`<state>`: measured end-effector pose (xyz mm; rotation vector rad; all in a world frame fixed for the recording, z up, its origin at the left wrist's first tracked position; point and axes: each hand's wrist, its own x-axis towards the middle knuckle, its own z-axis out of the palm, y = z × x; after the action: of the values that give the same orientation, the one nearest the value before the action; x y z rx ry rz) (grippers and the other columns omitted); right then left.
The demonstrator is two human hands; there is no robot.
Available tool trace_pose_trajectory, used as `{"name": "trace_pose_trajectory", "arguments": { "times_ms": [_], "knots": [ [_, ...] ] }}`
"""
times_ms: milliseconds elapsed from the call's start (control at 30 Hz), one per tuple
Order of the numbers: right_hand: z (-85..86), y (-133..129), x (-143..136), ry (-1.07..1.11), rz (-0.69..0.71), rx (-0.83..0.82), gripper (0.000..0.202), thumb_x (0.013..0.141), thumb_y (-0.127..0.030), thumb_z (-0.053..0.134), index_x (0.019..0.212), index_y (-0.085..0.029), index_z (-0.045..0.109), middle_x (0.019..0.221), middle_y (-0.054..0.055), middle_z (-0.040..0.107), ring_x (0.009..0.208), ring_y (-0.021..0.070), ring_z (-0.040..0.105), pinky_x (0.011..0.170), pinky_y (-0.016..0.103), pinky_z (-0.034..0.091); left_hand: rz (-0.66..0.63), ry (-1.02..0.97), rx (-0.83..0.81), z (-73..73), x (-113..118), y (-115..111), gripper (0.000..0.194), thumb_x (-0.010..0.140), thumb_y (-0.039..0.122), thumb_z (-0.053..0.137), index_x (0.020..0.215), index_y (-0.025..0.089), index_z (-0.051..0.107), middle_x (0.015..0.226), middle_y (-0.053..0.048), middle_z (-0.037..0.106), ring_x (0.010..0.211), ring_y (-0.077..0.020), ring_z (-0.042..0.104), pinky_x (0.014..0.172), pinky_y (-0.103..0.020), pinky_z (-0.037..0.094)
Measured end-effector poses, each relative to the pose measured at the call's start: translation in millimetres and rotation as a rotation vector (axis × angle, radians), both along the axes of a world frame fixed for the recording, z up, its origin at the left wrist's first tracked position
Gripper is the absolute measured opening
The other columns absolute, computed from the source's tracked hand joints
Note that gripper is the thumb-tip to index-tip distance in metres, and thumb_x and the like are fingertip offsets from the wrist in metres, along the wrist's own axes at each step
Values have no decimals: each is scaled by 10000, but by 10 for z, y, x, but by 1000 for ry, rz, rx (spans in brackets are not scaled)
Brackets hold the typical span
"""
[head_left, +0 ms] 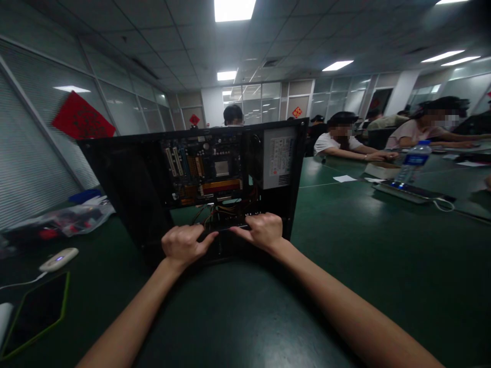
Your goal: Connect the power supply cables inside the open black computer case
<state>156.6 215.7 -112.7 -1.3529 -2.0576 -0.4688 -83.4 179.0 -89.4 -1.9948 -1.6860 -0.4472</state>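
Observation:
An open black computer case [126, 168] stands upright on the green table, its inside facing me. Within it are a motherboard [184, 168] with slots and a square processor, and a silver power supply [279, 158] at upper right. Thin cables [226, 209] hang below the board. My left hand [184, 244] and my right hand [265, 231] are both closed at the near lower part of the case, thumbs pointing toward each other along a thin dark edge. My fingers hide most of that edge.
To the left lie a plastic bag [72, 220], a white device [59, 259] with a cable and a green-edged phone [40, 312]. At right, a water bottle [413, 163] stands on a flat dark device [410, 193]. Several people sit farther back along the green table [376, 266].

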Motion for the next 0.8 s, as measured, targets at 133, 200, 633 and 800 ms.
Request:
{"name": "trace_pose_trajectory", "arguments": {
  "times_ms": [133, 200, 633, 800],
  "knots": [
    [-10, 9, 18, 12, 4, 53, 677, 922, -698, 382, 613, -188, 702, 605, 69, 694, 567, 152, 609, 561, 265, 252, -48, 41, 86, -24, -24, 8, 569, 948, 563, 342, 713, 226, 735, 695, -71, 730, 681, -214, 661, 646, -311, 385],
    [-12, 7, 16, 23, 10, 99, 675, 924, -684, 389, 583, -185, 688, 571, 65, 677, 532, 138, 579, 554, 268, 233, -110, 53, 200, -47, -33, 23, 523, 951, 488, 383, 643, 223, 714, 622, -53, 703, 606, -187, 634, 608, -302, 361],
    [-16, -10, 3, 72, 19, 192, 676, 930, -660, 391, 535, -179, 656, 516, 48, 636, 473, 114, 512, 543, 273, 195, -279, 90, 524, -52, -23, 55, 418, 918, 326, 512, 540, 209, 649, 509, -7, 645, 459, -143, 570, 525, -277, 332],
    [38, -55, 57, -43, 61, 53, 683, 863, -771, 428, 679, -168, 693, 659, 80, 698, 581, 159, 598, 577, 277, 265, -244, 118, 428, -11, -33, 17, 486, 950, 475, 464, 599, 208, 668, 545, -21, 664, 510, -176, 620, 531, -286, 336]
  ]
}}
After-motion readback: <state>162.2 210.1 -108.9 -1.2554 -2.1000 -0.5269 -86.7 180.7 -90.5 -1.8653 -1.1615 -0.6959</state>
